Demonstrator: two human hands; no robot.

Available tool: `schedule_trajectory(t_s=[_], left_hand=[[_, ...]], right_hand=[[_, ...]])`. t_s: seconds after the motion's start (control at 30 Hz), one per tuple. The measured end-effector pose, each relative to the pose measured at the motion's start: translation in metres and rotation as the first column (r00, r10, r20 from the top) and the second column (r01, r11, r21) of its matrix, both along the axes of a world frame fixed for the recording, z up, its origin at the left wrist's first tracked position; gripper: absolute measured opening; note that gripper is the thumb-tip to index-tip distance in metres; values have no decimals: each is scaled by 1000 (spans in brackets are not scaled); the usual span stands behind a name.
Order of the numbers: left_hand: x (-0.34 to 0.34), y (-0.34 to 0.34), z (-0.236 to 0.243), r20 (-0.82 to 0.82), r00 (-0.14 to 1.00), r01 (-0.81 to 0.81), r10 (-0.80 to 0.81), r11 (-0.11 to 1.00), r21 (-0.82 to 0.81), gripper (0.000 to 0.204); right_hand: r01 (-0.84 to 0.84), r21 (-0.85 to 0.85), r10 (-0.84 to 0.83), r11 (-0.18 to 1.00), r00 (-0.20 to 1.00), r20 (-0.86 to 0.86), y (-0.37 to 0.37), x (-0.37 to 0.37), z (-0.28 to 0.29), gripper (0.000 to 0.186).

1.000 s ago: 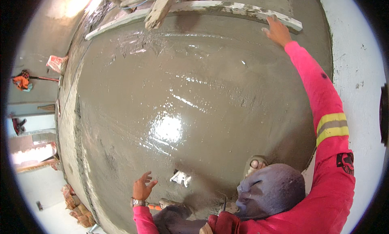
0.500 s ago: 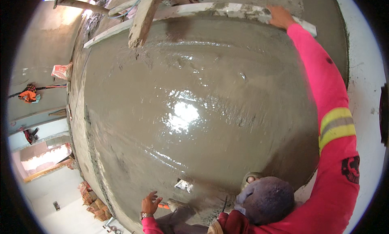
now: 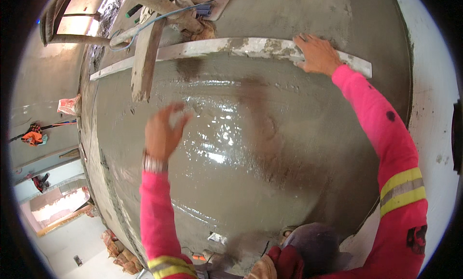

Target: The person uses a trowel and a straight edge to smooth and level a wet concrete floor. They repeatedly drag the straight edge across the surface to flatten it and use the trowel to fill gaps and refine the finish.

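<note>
A long pale screed bar [image 3: 217,48], smeared with cement, lies across the far part of the wet grey cement surface [image 3: 299,129]. My right hand [image 3: 318,53] grips it near its right end, fingers over the far edge and thumb on the near side. My left hand [image 3: 165,130] is raised above the wet cement, left of the middle, slightly blurred. Its fingers are curved and apart with nothing between them, and it does not touch the bar. A metal watch [image 3: 155,163] is on that wrist.
A wooden post [image 3: 147,62] sticks out over the bar at the far left, beside poles and a blue cord [image 3: 137,37]. A white wall [image 3: 429,95] runs along the right. Brown sacks [image 3: 126,261] lie at lower left. A small white scrap [image 3: 217,238] rests on the cement near me.
My left hand has risen from the lower edge toward the bar. The bar has come slightly nearer with my right hand on it, and the view has shifted.
</note>
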State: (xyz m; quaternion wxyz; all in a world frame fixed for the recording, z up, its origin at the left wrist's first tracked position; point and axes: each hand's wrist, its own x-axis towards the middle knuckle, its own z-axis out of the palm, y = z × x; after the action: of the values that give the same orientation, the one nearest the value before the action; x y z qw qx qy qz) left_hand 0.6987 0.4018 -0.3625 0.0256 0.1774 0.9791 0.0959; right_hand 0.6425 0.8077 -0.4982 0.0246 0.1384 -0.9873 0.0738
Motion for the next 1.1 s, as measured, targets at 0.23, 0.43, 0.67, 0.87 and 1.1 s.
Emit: schedule_trajectory(t_s=[0.23,0.43,0.67,0.87,1.1], left_hand=[[-219,48,-63,-2,949,-310,315,933,-181,48],[-289,36,-147,2,874,-443,485,799,-407,63],[-325,27,-192,295,873,-188,388,826,-531,80],[-344,12,-195,300,872,-164,388,807,-567,70],[-371,-8,-232,274,899,-135,340,813,-566,60]], right_hand=[[12,-44,-8,999,997,80,-10,-7,4,65],[51,-77,-33,996,977,212,-3,-11,17,63],[62,-60,-43,996,962,269,-1,-14,15,64],[30,-81,-3,996,950,313,-11,-21,28,63],[44,-39,-30,998,950,311,-10,-20,27,64]])
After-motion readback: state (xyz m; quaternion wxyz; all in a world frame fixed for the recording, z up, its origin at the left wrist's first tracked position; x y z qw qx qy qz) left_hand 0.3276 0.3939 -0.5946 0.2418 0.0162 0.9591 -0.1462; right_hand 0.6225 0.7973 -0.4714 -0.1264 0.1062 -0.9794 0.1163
